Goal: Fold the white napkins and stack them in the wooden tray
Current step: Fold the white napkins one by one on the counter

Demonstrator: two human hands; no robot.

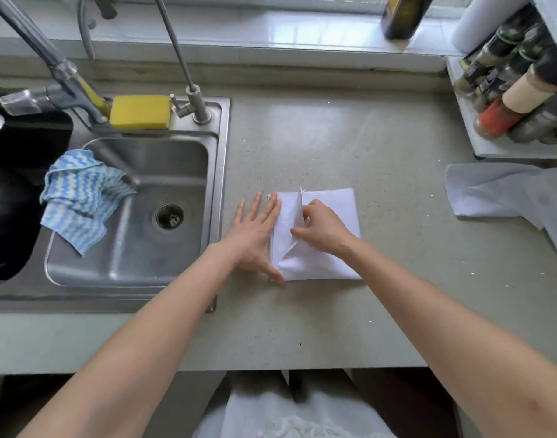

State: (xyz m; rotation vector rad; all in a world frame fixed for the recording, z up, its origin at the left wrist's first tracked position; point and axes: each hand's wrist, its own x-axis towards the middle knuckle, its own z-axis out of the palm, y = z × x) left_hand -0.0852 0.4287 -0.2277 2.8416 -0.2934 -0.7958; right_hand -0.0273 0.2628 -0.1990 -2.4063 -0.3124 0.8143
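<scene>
A white napkin (331, 260), partly folded, lies on the grey counter (334, 137) in the middle of the view. My left hand (255, 235) lies flat with straight fingers along the napkin's left edge, the thumb at its near left corner. My right hand (321, 229) rests on top of the napkin and pinches a raised flap of the cloth near its middle. More white napkins (498, 191) lie loosely at the right edge of the counter. No wooden tray is in view.
A steel sink (163, 191) sits to the left, with a blue-and-white striped cloth (81, 200) draped over its edge and a yellow sponge (140, 112) behind it beside the taps. A rack of spice jars (517, 90) stands at the back right.
</scene>
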